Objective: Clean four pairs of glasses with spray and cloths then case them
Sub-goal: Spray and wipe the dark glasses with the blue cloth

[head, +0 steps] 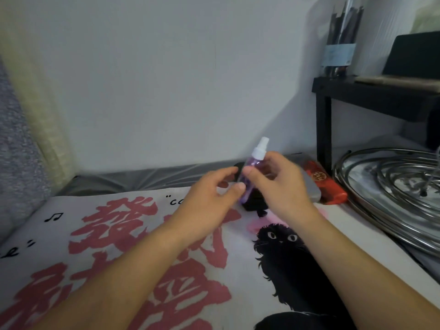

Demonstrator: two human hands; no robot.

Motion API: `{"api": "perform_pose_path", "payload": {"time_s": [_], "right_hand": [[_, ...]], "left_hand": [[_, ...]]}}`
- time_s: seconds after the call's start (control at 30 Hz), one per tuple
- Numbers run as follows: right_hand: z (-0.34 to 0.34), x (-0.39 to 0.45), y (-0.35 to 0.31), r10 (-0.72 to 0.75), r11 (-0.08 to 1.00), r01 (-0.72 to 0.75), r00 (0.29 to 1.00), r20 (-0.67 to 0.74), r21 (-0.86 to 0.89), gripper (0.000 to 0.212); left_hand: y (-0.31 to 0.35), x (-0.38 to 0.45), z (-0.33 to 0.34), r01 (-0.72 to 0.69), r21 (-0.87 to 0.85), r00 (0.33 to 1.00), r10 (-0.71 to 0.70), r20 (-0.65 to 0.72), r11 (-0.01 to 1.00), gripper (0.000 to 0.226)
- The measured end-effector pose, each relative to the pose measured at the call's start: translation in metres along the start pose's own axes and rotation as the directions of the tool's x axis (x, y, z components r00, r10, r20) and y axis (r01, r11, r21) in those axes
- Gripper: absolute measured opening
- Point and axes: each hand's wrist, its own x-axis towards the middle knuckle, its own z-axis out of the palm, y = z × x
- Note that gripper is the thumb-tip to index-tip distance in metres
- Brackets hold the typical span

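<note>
"Where was the spray bottle [250, 173] when you looked?"

"Up off the printed cloth [123, 236], between both hands. The right hand [276, 184] had it, fingers and thumb curled round the purple body. The left hand [209, 194] was just beside it, fingers loosely bent, thumb tip touching the lower part. I couldn't tell whether that hand was really gripping."

"How did the bottle lie?"

"Nearly upright, long axis leaning a little to the right, white pump at the top, clear of the fingers. The right hand was the nearer one to the nozzle, so I judged a press would come from there."

"And the glasses?"

"I couldn't pick any out. Something dark [254, 202] sat on the cloth directly under the bottle, too blurred to name. Behind the right hand lay a grey case [312, 186] and a red case [326, 186], side by side."

"Any writing?"

"Large red Chinese characters on the cloth, which I couldn't read, a black cat [283, 256], music notes, and the letters 'co' partly hidden by the left hand. The red case carried a round gold emblem, too small to read."
</note>
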Motion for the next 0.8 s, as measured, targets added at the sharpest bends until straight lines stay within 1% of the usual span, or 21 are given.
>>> {"api": "perform_pose_path", "payload": {"time_s": [0.03,0.07,0.1,0.17,0.2,0.23,0.27,0.3,0.33,0.37,0.43,0.5,0.53,0.63,0.67,0.7,0.73,0.77,0.8], "right_hand": [[0.014,-0.007,-0.004,-0.024,1.0,0.024,0.998,0.061,0.01,0.012],[0.027,-0.013,-0.008,-0.043,0.999,0.041,0.993,0.111,0.018,0.014],[0.037,-0.018,-0.01,-0.05,0.999,0.047,0.987,0.15,0.025,0.015],[0.051,-0.022,-0.009,-0.054,0.999,0.052,0.978,0.203,0.017,0.024],[0.052,-0.021,-0.006,-0.062,0.997,0.068,0.978,0.201,-0.021,0.028],[0.052,-0.02,-0.002,-0.076,0.992,0.093,0.981,0.18,-0.087,0.029],[0.05,-0.019,0.003,-0.093,0.979,0.117,0.984,0.151,-0.165,0.027],[0.049,-0.019,0.007,-0.113,0.96,0.141,0.986,0.125,-0.243,0.025],[0.049,-0.019,0.011,-0.142,0.934,0.171,0.983,0.113,-0.314,0.025],[0.051,-0.021,0.013,-0.171,0.902,0.208,0.977,0.129,-0.378,0.026],[0.061,-0.023,0.014,-0.181,0.829,0.273,0.957,0.228,-0.488,0.029],[0.078,-0.021,0.011,-0.101,0.76,0.287,0.938,0.33,-0.583,0.034],[0.086,-0.019,0.009,-0.047,0.729,0.274,0.934,0.354,-0.627,0.036],[0.107,-0.008,0.011,0.065,0.674,0.202,0.942,0.33,-0.71,0.026],[0.11,-0.007,0.013,0.101,0.679,0.161,0.946,0.308,-0.716,0.022],[0.111,-0.007,0.014,0.135,0.723,0.097,0.951,0.277,-0.684,0.021],[0.109,-0.006,0.013,0.163,0.807,0.013,0.956,0.244,-0.591,0.021],[0.105,-0.008,0.008,0.172,0.9,-0.065,0.961,0.214,-0.432,0.02],[0.101,-0.011,0.0,0.151,0.966,-0.108,0.973,0.172,-0.236,0.019]], "left_hand": [[0.001,-0.01,-0.008,-0.021,-0.047,0.998,0.023,0.054,0.999,0.042],[-0.002,-0.019,-0.016,-0.022,-0.086,0.996,0.029,0.079,0.996,0.044],[-0.007,-0.025,-0.023,0.004,-0.107,0.999,0.001,0.054,0.994,0.045],[-0.02,-0.034,-0.041,0.096,-0.121,0.988,-0.109,-0.111,0.988,0.04],[-0.028,-0.038,-0.05,0.14,-0.125,0.964,-0.164,-0.211,0.982,0.036],[-0.036,-0.042,-0.058,0.179,-0.144,0.929,-0.215,-0.302,0.973,0.034],[-0.043,-0.046,-0.065,0.197,-0.199,0.888,-0.26,-0.379,0.96,0.034],[-0.051,-0.048,-0.07,0.194,-0.253,0.854,-0.29,-0.431,0.948,0.035],[-0.058,-0.049,-0.072,0.196,-0.284,0.835,-0.311,-0.454,0.939,0.036],[-0.063,-0.052,-0.071,0.21,-0.277,0.836,-0.319,-0.446,0.938,0.039],[-0.069,-0.054,-0.065,0.25,-0.206,0.871,-0.313,-0.378,0.946,0.045],[-0.073,-0.054,-0.06,0.249,-0.146,0.903,-0.284,-0.324,0.957,0.043],[-0.074,-0.055,-0.06,0.245,-0.111,0.916,-0.267,-0.301,0.963,0.04],[-0.075,-0.059,-0.063,0.232,-0.035,0.945,-0.234,-0.23,0.972,0.041],[-0.076,-0.06,-0.065,0.234,-0.03,0.948,-0.235,-0.213,0.972,0.041],[-0.076,-0.061,-0.067,0.232,-0.03,0.952,-0.233,-0.2,0.972,0.039],[-0.076,-0.062,-0.069,0.222,-0.028,0.956,-0.223,-0.191,0.975,0.036],[-0.077,-0.062,-0.071,0.211,-0.027,0.96,-0.212,-0.184,0.977,0.035],[-0.077,-0.062,-0.072,0.198,-0.031,0.965,-0.201,-0.171,0.98,0.034]]}}
